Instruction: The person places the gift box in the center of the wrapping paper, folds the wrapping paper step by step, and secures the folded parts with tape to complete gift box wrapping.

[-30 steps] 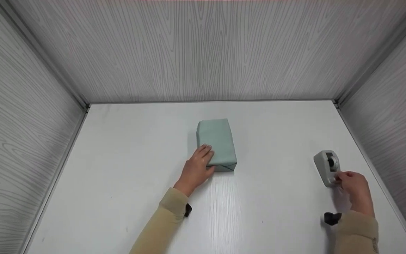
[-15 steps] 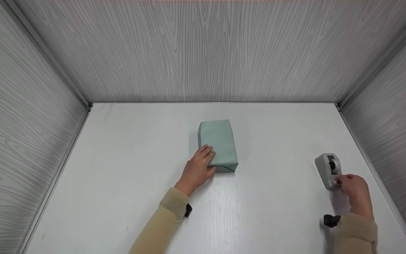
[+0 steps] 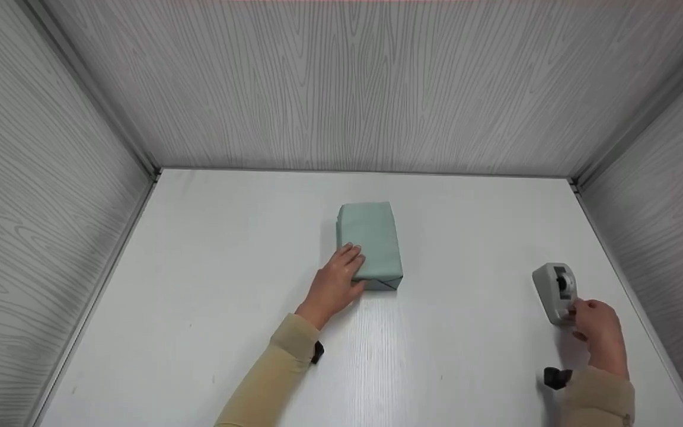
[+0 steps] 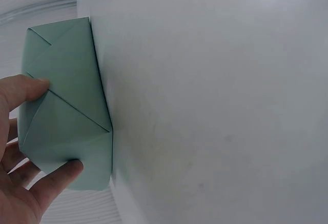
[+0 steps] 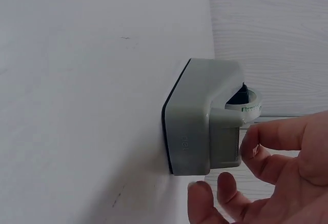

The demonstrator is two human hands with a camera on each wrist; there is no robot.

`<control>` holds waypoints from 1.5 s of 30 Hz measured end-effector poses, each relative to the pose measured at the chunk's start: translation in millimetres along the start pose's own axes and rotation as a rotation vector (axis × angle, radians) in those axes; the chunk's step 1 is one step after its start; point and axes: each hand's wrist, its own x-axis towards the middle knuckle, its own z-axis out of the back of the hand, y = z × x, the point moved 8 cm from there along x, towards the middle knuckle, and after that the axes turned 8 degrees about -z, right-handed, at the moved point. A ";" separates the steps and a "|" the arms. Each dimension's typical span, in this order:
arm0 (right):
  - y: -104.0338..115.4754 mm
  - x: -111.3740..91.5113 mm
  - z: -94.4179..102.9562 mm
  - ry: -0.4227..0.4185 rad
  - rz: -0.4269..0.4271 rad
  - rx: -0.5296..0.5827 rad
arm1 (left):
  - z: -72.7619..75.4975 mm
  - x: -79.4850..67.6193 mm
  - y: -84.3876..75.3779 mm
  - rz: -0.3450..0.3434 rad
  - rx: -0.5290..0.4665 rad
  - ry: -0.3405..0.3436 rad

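A flat block wrapped in pale green paper (image 3: 371, 237) lies near the middle of the white table. My left hand (image 3: 332, 287) rests over its near left corner, fingers fairly straight on top. In the left wrist view the thumb touches the folded end face and another finger lies along the side. At the right stands a grey tape dispenser (image 5: 192, 121) with a tape roll (image 5: 251, 108) in it. My right hand (image 3: 601, 326) is at its front end, thumb and forefinger pinched together at the tape outlet. The clear tape between the fingertips barely shows. The other fingers curl loosely beneath.
Grey wood-grain panels wall in the white table (image 3: 246, 237) at the back (image 3: 341, 89), left (image 3: 39, 207) and right (image 3: 661, 178). The dispenser stands near the right panel. Black wrist cameras sit at both sleeve cuffs.
The head view has tilted slightly, shifting everything a little. My left hand keeps its place on the wrapped block. My right hand stays at the dispenser's front, its lower fingers slightly more curled in view.
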 end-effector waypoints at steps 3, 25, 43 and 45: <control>-3.1 -0.8 -3.4 0.023 -0.020 0.104 | -0.6 0.8 -0.7 -0.002 0.002 0.002; -31.0 -13.4 -10.2 -0.016 -0.063 0.393 | -2.1 -0.9 -0.4 -0.002 -0.009 0.017; -41.7 -15.4 -10.3 0.070 -0.045 0.364 | -1.8 -0.9 1.2 0.015 -0.016 0.019; -42.3 -15.3 -11.2 0.079 -0.050 0.353 | -1.9 -0.7 1.2 0.015 -0.011 0.020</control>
